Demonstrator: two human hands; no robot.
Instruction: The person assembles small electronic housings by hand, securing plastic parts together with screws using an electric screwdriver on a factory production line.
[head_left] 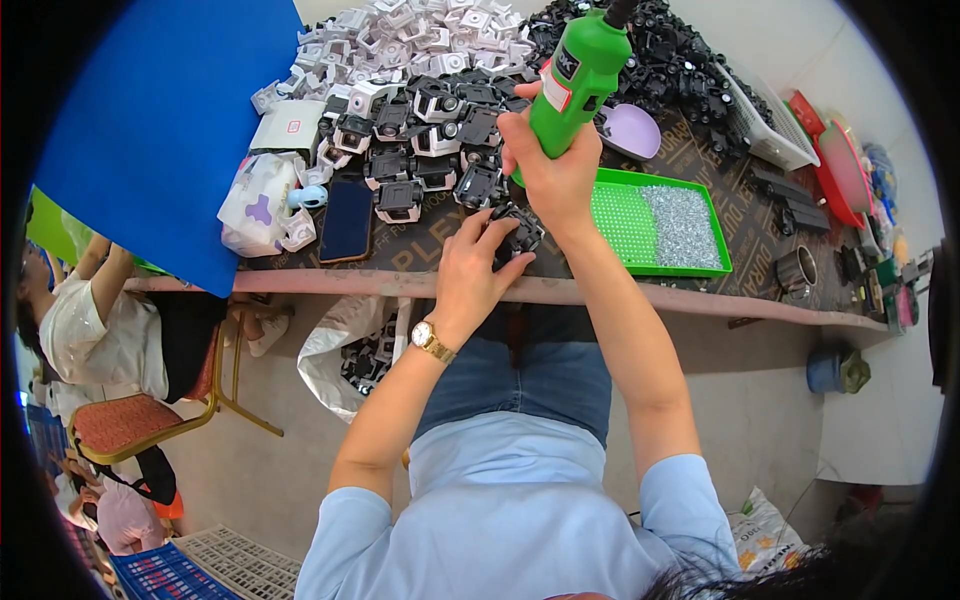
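My right hand [553,165] is wrapped round a green electric screwdriver [577,85], held upright with its cord at the top. Its lower tip is hidden behind my hand. Below it, near the table's front edge, my left hand [473,272] grips a small black plastic housing [522,232] between fingers and thumb. Just right of my hands lies a green tray [625,222], its right part heaped with small silvery screws [686,228]. Several black-and-white assembled units [400,200] stand in rows to the left of the screwdriver.
White plastic parts [410,40] are piled at the back, with black parts [680,75] beside them. A phone [346,221], a tissue pack [258,205] and a lilac dish [632,131] lie on the table. A metal cup [797,270] stands right. Another person [105,335] sits at left.
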